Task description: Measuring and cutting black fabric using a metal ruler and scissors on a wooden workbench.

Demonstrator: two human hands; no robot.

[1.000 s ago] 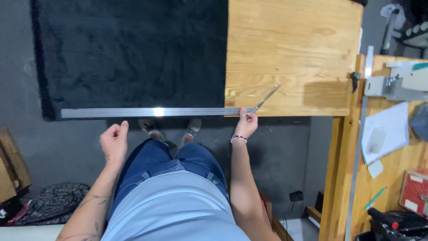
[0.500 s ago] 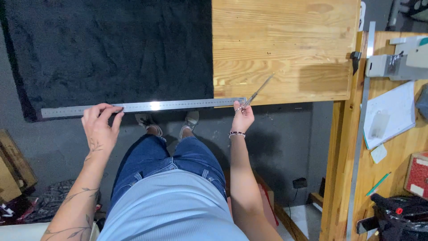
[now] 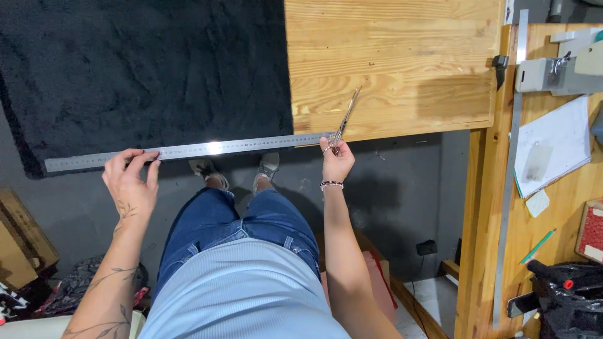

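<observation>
A long steel ruler (image 3: 207, 149) lies along the near edge of a black fluffy fabric (image 3: 144, 75) spread over a wooden tabletop (image 3: 389, 63). My left hand (image 3: 130, 182) presses its fingertips on the ruler near its left end. My right hand (image 3: 336, 160) is at the ruler's right end and holds a pair of scissors (image 3: 345, 116) whose blades point up over the bare wood.
To the right stands a second wooden bench (image 3: 553, 188) with a long metal rule (image 3: 512, 157), paper sheets (image 3: 553, 144), a green pencil (image 3: 537, 246) and a black tool (image 3: 559, 295). Cardboard (image 3: 19, 238) and cloth lie on the floor at left.
My left hand rose from below the table edge onto the ruler's left part. The view shifted, so the fabric and ruler sit further right. My right hand kept the scissors at the ruler's right end.
</observation>
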